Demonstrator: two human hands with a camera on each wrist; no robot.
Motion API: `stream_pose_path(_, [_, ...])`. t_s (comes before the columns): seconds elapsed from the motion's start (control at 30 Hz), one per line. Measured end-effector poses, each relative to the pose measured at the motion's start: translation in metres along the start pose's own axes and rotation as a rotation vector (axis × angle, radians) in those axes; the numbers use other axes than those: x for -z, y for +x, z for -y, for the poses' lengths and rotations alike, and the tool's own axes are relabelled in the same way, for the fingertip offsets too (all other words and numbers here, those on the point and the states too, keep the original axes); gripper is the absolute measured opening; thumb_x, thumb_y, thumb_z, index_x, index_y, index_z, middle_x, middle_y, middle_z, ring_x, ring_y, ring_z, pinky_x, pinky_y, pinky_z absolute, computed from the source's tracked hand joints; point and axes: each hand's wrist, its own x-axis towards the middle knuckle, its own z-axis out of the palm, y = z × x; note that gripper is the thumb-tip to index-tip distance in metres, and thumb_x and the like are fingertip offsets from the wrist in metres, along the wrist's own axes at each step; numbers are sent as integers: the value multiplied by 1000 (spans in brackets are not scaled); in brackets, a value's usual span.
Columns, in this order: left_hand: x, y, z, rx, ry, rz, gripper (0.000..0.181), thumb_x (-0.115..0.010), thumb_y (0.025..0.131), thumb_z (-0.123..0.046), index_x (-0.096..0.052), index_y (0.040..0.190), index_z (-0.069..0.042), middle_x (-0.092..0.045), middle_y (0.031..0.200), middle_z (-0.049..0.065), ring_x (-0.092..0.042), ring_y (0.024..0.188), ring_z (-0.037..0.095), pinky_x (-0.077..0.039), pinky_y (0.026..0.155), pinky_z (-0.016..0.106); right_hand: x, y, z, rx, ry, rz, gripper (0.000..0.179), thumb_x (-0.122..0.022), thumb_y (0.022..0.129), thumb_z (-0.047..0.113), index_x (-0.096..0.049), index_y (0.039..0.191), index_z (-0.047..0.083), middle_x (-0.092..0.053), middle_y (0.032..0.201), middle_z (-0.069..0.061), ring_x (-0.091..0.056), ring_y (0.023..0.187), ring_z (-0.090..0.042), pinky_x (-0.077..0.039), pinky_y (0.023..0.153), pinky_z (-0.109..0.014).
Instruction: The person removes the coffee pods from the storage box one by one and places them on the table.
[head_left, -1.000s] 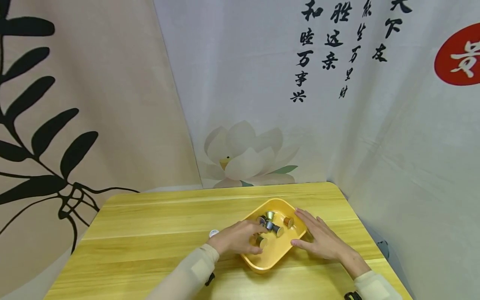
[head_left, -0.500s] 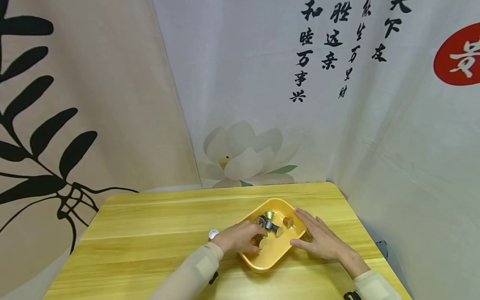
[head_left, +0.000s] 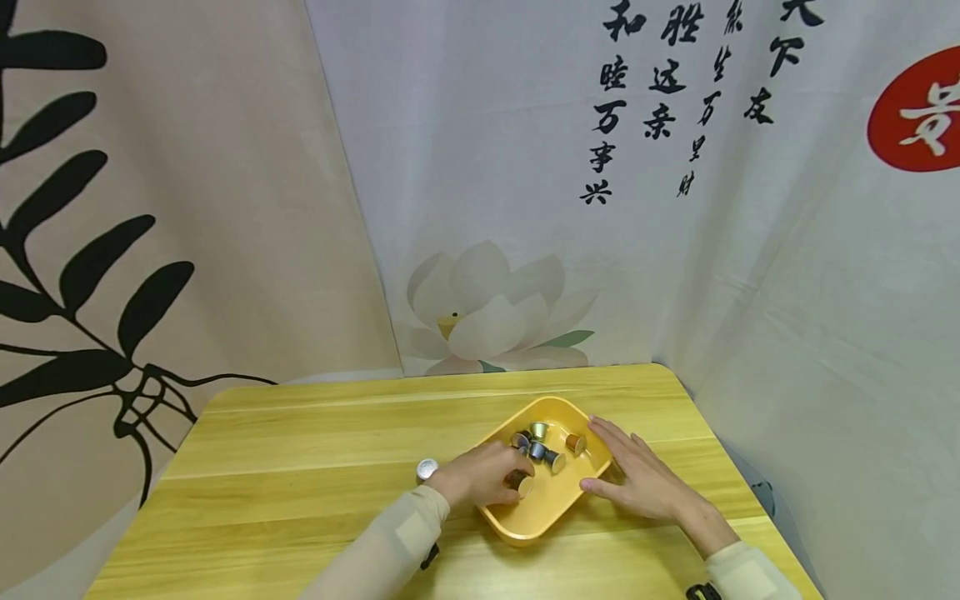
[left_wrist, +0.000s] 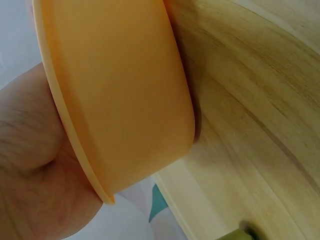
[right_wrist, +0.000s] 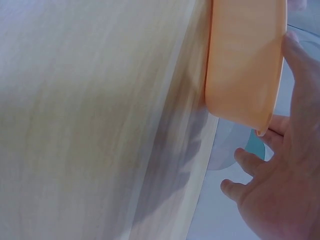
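Compared with one second ago, the left grip point(head_left: 480, 475) has shifted slightly to the right, uncovering more of the white-topped pod point(head_left: 427, 469) on the counter point(head_left: 315, 467); the tray point(head_left: 552, 515) and right grip point(head_left: 647, 485) look unmoved. Low in the tray's left half is the dark pod point(head_left: 524, 486), tipped on its side with its tan face turned to the right. Thumb and fingers of the left grip curl round it in a pinch; in the left wrist view the fingertips are hidden behind the tray's wall, with the hand reaching over the rim. Just above, near the fingers, a small cluster lies on the tray's floor: a purplish pod point(head_left: 521, 440), a green pod point(head_left: 540, 431), a blue pod point(head_left: 537, 451) and a grey pod point(head_left: 556, 462), the last also showing a tan face. Apart from them, towards the right wall, the brown pod point(head_left: 575, 443) lies on its side. At that wall the right grip has its fingers spread and extended, pinching nothing, with the thumb and one or more fingertips touching the tray's rim. Outside, left of the tray, the white-topped pod stands beside the left wrist. Behind the counter hangs printed cloth point(head_left: 495, 167), with black leaves, a pale lotus, dark characters and a red seal.
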Motion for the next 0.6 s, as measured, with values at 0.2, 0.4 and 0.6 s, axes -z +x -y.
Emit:
stream_pose_path(0.2, [2, -2, -2, -2, 7, -1, 29, -88, 97, -13, -84, 125, -15, -85, 113, -6, -61, 80, -1, -50, 74, 9, 0, 0, 1, 3, 3, -4, 101, -75, 103, 63, -34, 177, 9, -32, 187, -14, -37, 170, -46, -25, 133, -82])
stream_pose_path(0.4, [6, -5, -4, 12, -14, -14, 33, -87, 97, -13, -83, 130, -14, -85, 119, -3, -64, 84, -1, -53, 78, 11, 1, 1, 2, 2, 2, -2, 101, -75, 103, 64, -34, 177, 9, -33, 186, -14, -37, 170, -46, -25, 133, -82])
stream_pose_path(0.6, [10, -7, -6, 23, -39, -35, 38, -87, 98, -14, -82, 136, -13, -81, 121, -2, -64, 87, 1, -53, 78, 13, 1, 0, 1, 5, 4, 1, 101, -75, 103, 63, -34, 177, 8, -33, 186, -16, -37, 169, -46, -25, 132, -83])
